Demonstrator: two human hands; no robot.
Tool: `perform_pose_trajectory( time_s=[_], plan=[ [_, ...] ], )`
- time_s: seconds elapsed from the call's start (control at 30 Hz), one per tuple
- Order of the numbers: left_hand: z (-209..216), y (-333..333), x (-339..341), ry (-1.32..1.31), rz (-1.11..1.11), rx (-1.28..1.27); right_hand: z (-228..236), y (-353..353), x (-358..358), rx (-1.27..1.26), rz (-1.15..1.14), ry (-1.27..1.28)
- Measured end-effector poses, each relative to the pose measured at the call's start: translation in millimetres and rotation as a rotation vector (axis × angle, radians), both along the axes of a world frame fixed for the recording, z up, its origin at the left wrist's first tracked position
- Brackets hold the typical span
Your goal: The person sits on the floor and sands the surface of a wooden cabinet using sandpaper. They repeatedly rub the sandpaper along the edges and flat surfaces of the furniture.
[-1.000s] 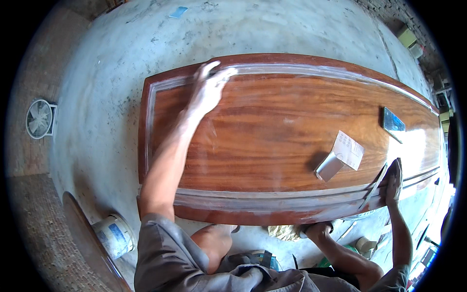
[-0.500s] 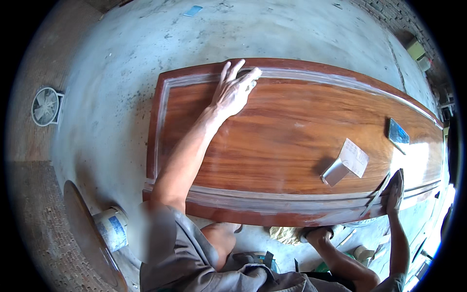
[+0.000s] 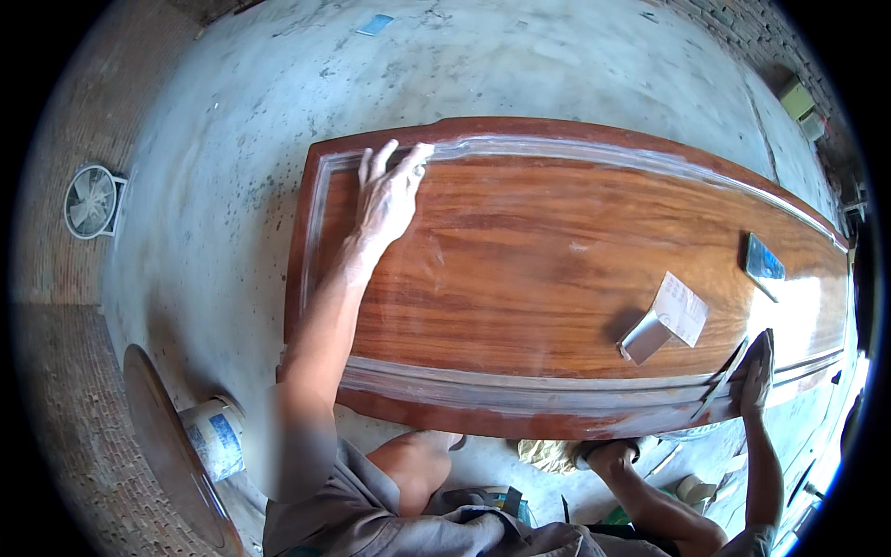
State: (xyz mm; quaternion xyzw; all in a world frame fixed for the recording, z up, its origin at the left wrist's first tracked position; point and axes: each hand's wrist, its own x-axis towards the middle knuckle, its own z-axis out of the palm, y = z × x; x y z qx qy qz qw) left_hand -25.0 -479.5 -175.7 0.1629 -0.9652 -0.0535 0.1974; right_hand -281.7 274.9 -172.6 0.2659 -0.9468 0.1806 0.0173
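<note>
A large brown wooden panel [image 3: 501, 269] with pale, dusty grooved moulding [image 3: 520, 147] lies before me. My left hand [image 3: 388, 200] is at its far left, fingertips on the far moulding. Two fingers are extended, while the forefinger and thumb pinch together; anything between them is too small to make out. On the near right edge rests my right hand [image 3: 757, 381], fingers straight and flat. Just left of it a thin dark strip [image 3: 721, 379] lies across the near moulding. A folded piece of card [image 3: 679, 308] and a phone [image 3: 765, 258] sit on the panel's right half.
A round brown board [image 3: 172, 446] leans by a white and blue bucket [image 3: 213, 436] at lower left. Far left stands a white fan [image 3: 91, 201]. Crumpled brown paper [image 3: 548, 455] lies near my feet. A blue sheet [image 3: 375, 25] is on the floor beyond the panel.
My left hand has slid leftward along the far moulding, toward the panel's left corner. My right hand stays on the near edge, and the card and phone rest in place.
</note>
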Motion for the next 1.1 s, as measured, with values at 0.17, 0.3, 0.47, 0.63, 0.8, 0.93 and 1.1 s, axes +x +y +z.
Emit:
perform_pose_trajectory(
  time_s=[0.17, 0.3, 0.47, 0.63, 0.8, 0.93, 1.1],
  plan=[
    [-5.0, 39.6, -48.3, 0.14, -0.147, 0.102, -2.8, 7.9, -4.2, -0.038, -0.017, -0.035],
    [-2.1, -8.2, 5.9, 0.172, 0.087, -0.074, -4.9, 23.0, -2.8, -0.082, -0.033, -0.02],
    [-21.6, -88.8, 97.5, 0.149, 0.481, -0.038, -18.3, 16.1, -6.6, -0.041, 0.011, -0.045],
    [-1.8, -69.0, 62.8, 0.479, 0.504, 0.275, -9.6, 16.3, -8.5, -0.003, 0.005, -0.039],
    [-8.2, -98.8, 69.0, 0.381, 0.535, 0.234, -16.1, 23.6, -12.4, -0.022, 0.045, -0.009],
    [-24.9, -83.3, 72.0, 0.332, 0.393, -0.063, -16.5, 15.4, -11.5, -0.001, 0.015, -0.036],
    [-23.2, -112.2, 86.7, 0.222, 0.447, -0.166, -10.1, 20.0, -10.0, -0.003, 0.005, -0.024]
  ],
)
